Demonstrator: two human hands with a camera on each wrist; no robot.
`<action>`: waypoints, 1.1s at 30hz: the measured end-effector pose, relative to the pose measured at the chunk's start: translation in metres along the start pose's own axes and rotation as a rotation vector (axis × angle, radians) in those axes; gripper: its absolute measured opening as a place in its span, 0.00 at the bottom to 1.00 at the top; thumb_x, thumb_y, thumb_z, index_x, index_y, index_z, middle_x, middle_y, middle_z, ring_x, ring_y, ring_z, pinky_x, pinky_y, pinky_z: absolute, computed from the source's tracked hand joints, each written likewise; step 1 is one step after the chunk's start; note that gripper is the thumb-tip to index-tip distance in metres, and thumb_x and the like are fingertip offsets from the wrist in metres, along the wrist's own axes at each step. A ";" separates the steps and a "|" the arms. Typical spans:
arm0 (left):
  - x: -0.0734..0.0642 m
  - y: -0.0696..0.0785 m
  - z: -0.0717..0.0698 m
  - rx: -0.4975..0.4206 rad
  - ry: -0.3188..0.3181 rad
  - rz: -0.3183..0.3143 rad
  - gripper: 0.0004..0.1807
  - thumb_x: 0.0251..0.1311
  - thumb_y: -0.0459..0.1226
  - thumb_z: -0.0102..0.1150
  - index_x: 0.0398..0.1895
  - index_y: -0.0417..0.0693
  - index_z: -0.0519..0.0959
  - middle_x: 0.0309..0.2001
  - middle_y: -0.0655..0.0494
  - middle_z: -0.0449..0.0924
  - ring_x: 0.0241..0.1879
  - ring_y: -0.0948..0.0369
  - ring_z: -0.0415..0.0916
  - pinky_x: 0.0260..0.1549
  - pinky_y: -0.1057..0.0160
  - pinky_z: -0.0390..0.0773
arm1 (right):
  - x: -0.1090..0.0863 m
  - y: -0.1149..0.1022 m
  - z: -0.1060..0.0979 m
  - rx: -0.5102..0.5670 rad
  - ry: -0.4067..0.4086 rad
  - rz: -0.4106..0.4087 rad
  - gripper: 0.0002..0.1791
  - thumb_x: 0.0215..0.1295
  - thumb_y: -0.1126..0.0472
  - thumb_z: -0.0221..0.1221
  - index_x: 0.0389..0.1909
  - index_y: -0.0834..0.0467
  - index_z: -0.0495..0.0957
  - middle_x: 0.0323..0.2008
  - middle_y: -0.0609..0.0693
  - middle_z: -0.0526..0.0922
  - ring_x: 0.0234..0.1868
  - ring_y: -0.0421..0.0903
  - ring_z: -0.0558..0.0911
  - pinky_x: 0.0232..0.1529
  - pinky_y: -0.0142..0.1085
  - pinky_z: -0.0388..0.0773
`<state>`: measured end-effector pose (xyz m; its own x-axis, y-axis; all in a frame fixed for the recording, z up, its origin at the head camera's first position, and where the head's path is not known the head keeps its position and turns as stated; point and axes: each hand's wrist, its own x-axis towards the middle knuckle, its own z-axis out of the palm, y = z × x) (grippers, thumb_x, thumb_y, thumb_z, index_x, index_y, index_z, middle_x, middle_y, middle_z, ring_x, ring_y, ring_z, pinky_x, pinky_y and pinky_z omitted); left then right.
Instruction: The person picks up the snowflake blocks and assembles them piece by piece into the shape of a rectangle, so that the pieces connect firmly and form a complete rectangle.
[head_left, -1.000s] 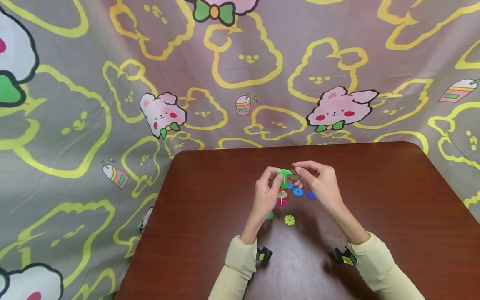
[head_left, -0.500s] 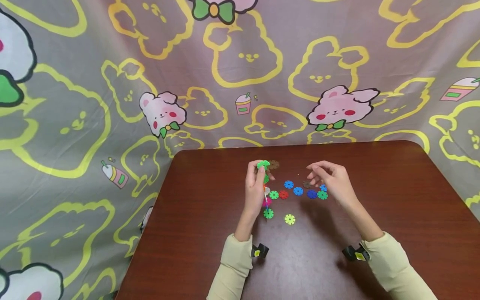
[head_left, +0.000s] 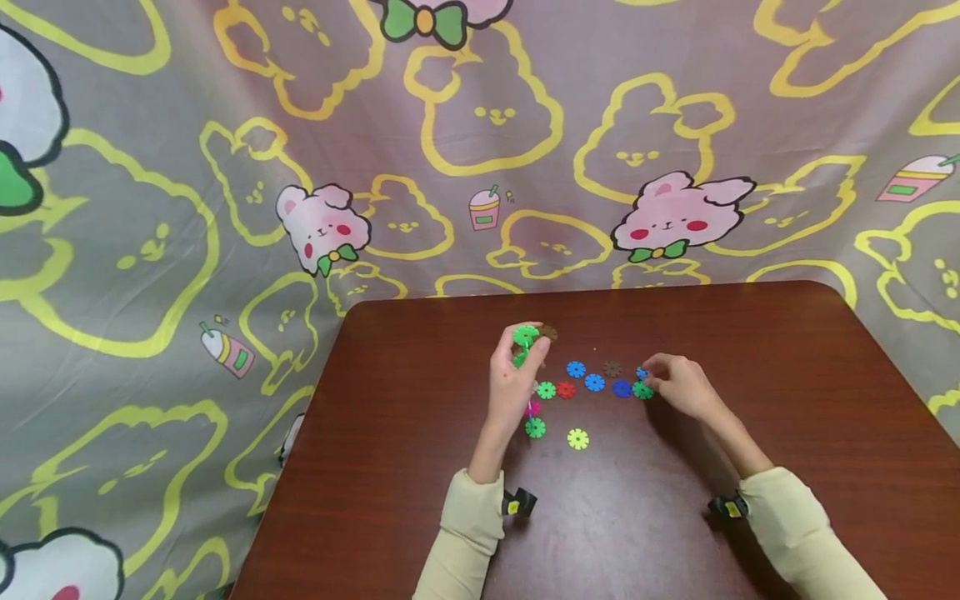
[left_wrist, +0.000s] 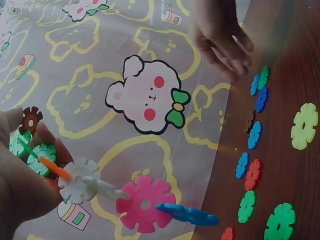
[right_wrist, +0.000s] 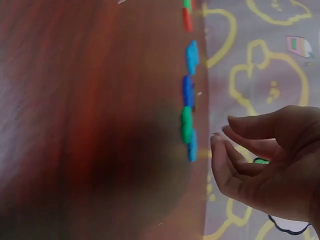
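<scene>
My left hand [head_left: 510, 383] holds up a chain of interlocking snowflake discs. In the left wrist view, the chain includes a brown disc [left_wrist: 31, 120], green discs, an orange disc seen edge-on, a white disc [left_wrist: 79, 180], a pink disc [left_wrist: 145, 204] and a blue disc [left_wrist: 187, 214]. My right hand [head_left: 684, 385] is low over the right end of the loose discs, nearest a light blue disc [head_left: 642, 373] and a green disc [head_left: 642, 391]. Its bent fingers hold nothing in the right wrist view, thumb and fingertips apart from the discs.
Loose discs lie flat on the brown table [head_left: 420, 433], among them a red disc [head_left: 566, 389], a dark blue disc [head_left: 622, 389] and a brown disc [head_left: 612, 368]. Nearer me is a yellow-green disc [head_left: 578, 439]. A printed cloth [head_left: 450, 233] hangs behind the table.
The hands have parted. My left hand has moved left with the chain, where a brown disc now shows at the top. My right hand has moved right and down toward the loose discs.
</scene>
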<state>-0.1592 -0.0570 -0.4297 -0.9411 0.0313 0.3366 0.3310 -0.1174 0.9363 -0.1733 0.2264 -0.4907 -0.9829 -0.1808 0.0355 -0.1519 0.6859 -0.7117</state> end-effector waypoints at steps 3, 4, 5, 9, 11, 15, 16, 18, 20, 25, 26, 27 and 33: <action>0.000 0.000 0.000 -0.004 -0.002 0.003 0.16 0.73 0.34 0.60 0.59 0.37 0.76 0.32 0.59 0.78 0.28 0.66 0.76 0.14 0.71 0.66 | 0.000 0.007 0.004 -0.039 -0.038 -0.048 0.11 0.62 0.75 0.65 0.45 0.73 0.81 0.36 0.63 0.86 0.39 0.60 0.86 0.37 0.50 0.82; 0.000 0.000 0.000 -0.010 -0.003 0.003 0.16 0.73 0.34 0.60 0.59 0.36 0.76 0.31 0.59 0.78 0.28 0.65 0.76 0.13 0.71 0.66 | 0.001 0.009 0.006 -0.049 -0.044 -0.061 0.12 0.61 0.75 0.66 0.45 0.72 0.81 0.36 0.63 0.86 0.39 0.61 0.86 0.38 0.51 0.82; 0.000 0.000 0.000 -0.012 -0.004 0.003 0.16 0.73 0.34 0.60 0.59 0.36 0.76 0.30 0.58 0.78 0.28 0.63 0.76 0.13 0.72 0.66 | 0.001 0.011 0.007 -0.053 -0.051 -0.068 0.12 0.60 0.75 0.67 0.44 0.72 0.81 0.35 0.62 0.86 0.38 0.60 0.86 0.38 0.52 0.82; 0.000 0.000 0.000 -0.011 -0.006 0.025 0.16 0.73 0.32 0.58 0.59 0.33 0.75 0.32 0.54 0.77 0.30 0.51 0.78 0.16 0.70 0.67 | 0.002 0.015 0.012 -0.086 -0.031 -0.098 0.12 0.55 0.76 0.68 0.42 0.71 0.82 0.31 0.59 0.85 0.36 0.58 0.85 0.39 0.52 0.80; 0.000 0.000 0.000 0.000 -0.007 0.041 0.15 0.73 0.32 0.58 0.58 0.33 0.75 0.32 0.54 0.77 0.31 0.46 0.78 0.18 0.69 0.67 | 0.002 0.016 0.014 -0.098 -0.018 -0.102 0.13 0.53 0.76 0.69 0.40 0.70 0.83 0.30 0.58 0.84 0.36 0.57 0.84 0.39 0.52 0.79; 0.000 0.000 0.001 0.005 -0.013 0.057 0.15 0.74 0.32 0.57 0.58 0.32 0.74 0.32 0.54 0.76 0.31 0.53 0.78 0.20 0.70 0.67 | 0.001 0.017 0.017 -0.117 0.003 -0.117 0.12 0.50 0.75 0.71 0.37 0.67 0.83 0.30 0.58 0.82 0.39 0.60 0.80 0.41 0.53 0.76; 0.000 0.000 0.001 0.005 -0.014 0.063 0.14 0.74 0.31 0.56 0.58 0.32 0.74 0.31 0.53 0.76 0.31 0.57 0.78 0.20 0.70 0.67 | 0.001 0.017 0.018 -0.120 0.007 -0.116 0.12 0.50 0.75 0.72 0.36 0.66 0.82 0.30 0.58 0.81 0.40 0.60 0.78 0.41 0.53 0.76; 0.000 -0.001 0.001 0.005 -0.018 0.075 0.14 0.75 0.31 0.55 0.58 0.31 0.74 0.30 0.52 0.75 0.30 0.62 0.77 0.21 0.70 0.67 | 0.000 0.016 0.018 -0.129 0.016 -0.116 0.13 0.49 0.75 0.72 0.35 0.65 0.81 0.30 0.59 0.81 0.41 0.60 0.76 0.41 0.53 0.74; 0.000 -0.001 0.001 0.007 -0.022 0.086 0.14 0.75 0.31 0.54 0.58 0.30 0.74 0.29 0.51 0.74 0.30 0.64 0.76 0.22 0.70 0.67 | 0.000 0.016 0.018 -0.133 0.018 -0.113 0.13 0.49 0.76 0.72 0.35 0.64 0.80 0.31 0.59 0.79 0.41 0.59 0.75 0.40 0.52 0.74; 0.000 -0.002 0.001 0.009 -0.026 0.093 0.14 0.76 0.30 0.53 0.58 0.31 0.74 0.28 0.57 0.74 0.30 0.62 0.77 0.20 0.70 0.64 | -0.002 0.014 0.018 -0.129 0.011 -0.113 0.15 0.48 0.77 0.72 0.34 0.63 0.78 0.33 0.58 0.77 0.39 0.57 0.77 0.38 0.49 0.75; 0.000 -0.002 0.001 0.007 -0.026 0.094 0.14 0.76 0.30 0.53 0.58 0.31 0.74 0.28 0.57 0.74 0.30 0.61 0.77 0.20 0.70 0.64 | -0.002 0.014 0.018 -0.126 0.006 -0.115 0.16 0.49 0.77 0.72 0.34 0.63 0.77 0.32 0.58 0.76 0.38 0.57 0.78 0.37 0.48 0.75; 0.000 -0.002 0.001 0.005 -0.026 0.092 0.13 0.76 0.30 0.53 0.58 0.31 0.74 0.28 0.57 0.74 0.30 0.60 0.77 0.19 0.71 0.63 | -0.002 0.014 0.018 -0.128 0.005 -0.116 0.16 0.48 0.77 0.72 0.34 0.63 0.77 0.32 0.58 0.77 0.37 0.56 0.78 0.37 0.48 0.75; 0.000 -0.003 0.001 -0.001 -0.033 0.078 0.14 0.77 0.31 0.51 0.59 0.31 0.73 0.28 0.47 0.74 0.32 0.51 0.77 0.18 0.71 0.61 | 0.000 0.015 0.018 -0.115 -0.001 -0.084 0.14 0.51 0.75 0.73 0.34 0.65 0.77 0.30 0.55 0.80 0.35 0.54 0.80 0.36 0.46 0.77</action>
<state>-0.1601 -0.0559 -0.4323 -0.9095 0.0543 0.4121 0.4035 -0.1221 0.9068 -0.1738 0.2237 -0.5140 -0.9662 -0.2413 0.0907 -0.2443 0.7448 -0.6210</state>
